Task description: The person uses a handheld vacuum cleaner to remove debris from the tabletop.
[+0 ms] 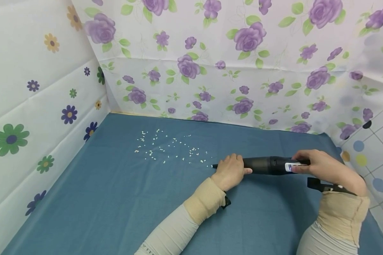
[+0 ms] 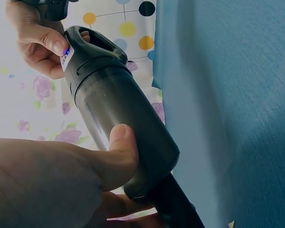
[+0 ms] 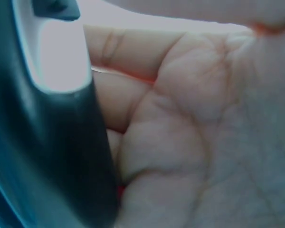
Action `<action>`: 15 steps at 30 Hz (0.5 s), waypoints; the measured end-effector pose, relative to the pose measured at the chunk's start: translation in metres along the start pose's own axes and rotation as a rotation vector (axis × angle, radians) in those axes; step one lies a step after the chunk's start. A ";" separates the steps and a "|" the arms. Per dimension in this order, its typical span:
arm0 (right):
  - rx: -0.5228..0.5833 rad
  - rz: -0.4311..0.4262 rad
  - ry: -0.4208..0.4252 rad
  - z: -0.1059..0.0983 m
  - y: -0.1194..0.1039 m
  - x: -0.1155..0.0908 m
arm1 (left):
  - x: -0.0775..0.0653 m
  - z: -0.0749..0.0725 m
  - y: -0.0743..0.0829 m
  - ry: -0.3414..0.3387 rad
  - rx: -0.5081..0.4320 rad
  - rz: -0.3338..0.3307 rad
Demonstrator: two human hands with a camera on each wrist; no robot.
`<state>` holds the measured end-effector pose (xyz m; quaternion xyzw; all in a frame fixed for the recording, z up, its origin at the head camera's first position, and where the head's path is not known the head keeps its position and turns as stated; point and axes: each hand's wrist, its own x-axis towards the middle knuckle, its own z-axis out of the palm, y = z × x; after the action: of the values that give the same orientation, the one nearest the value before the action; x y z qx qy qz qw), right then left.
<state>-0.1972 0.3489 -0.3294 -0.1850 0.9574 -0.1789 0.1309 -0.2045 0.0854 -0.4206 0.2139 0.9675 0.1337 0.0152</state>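
A black handheld vacuum cleaner [image 1: 264,165] lies level just above or on the blue cloth, its narrow nozzle aimed left. My left hand [image 1: 230,173] grips its front part; in the left wrist view the thumb [image 2: 123,145] presses along the dark see-through dust cup [image 2: 128,118]. My right hand [image 1: 322,166] holds the handle at the rear, thumb by the panel [image 1: 292,167], where small blue lights glow in the left wrist view. White crumbs [image 1: 191,152] are scattered on the cloth left of the nozzle tip [image 1: 214,166], a few right beside it.
A blue cloth [image 1: 114,198] covers the table. Flower-printed sheets [image 1: 185,88] rise along the back and left side, and a dotted sheet [image 1: 379,152] stands at the right. Dark straps with camera mounts sit on both wrists.
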 end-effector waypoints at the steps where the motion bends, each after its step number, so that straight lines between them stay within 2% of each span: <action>1: 0.001 -0.001 -0.001 0.000 0.000 0.000 | 0.000 0.000 0.000 -0.003 -0.001 0.000; 15: -0.005 -0.015 -0.016 -0.002 -0.002 0.000 | -0.001 -0.004 -0.003 -0.020 -0.003 0.014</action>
<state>-0.1966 0.3475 -0.3269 -0.1938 0.9554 -0.1759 0.1368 -0.2052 0.0814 -0.4174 0.2220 0.9656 0.1333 0.0244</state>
